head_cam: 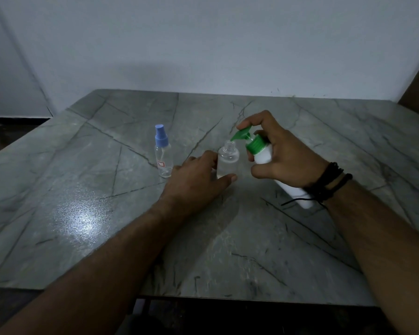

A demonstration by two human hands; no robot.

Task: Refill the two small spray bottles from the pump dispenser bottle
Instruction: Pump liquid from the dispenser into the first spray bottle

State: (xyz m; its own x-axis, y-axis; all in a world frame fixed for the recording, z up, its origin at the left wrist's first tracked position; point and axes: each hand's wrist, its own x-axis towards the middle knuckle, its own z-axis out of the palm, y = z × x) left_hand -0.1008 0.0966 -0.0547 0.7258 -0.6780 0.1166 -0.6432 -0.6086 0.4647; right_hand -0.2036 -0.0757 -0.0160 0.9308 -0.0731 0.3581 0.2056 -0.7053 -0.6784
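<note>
A small clear spray bottle (228,160) with its cap off stands upright on the table, and my left hand (198,177) holds it between thumb and fingers. My right hand (281,155) grips the white pump dispenser bottle (264,154), tilted toward the left. A finger of that hand rests on the green pump head (241,134), whose spout tip sits just over the open neck. A second small spray bottle (163,157) with a blue spray cap stands upright to the left, untouched.
The bottles stand on a grey marble-patterned table (107,201) set against a pale wall. Its front edge runs across the bottom of the view. A bright reflection lies on the left part of the tabletop.
</note>
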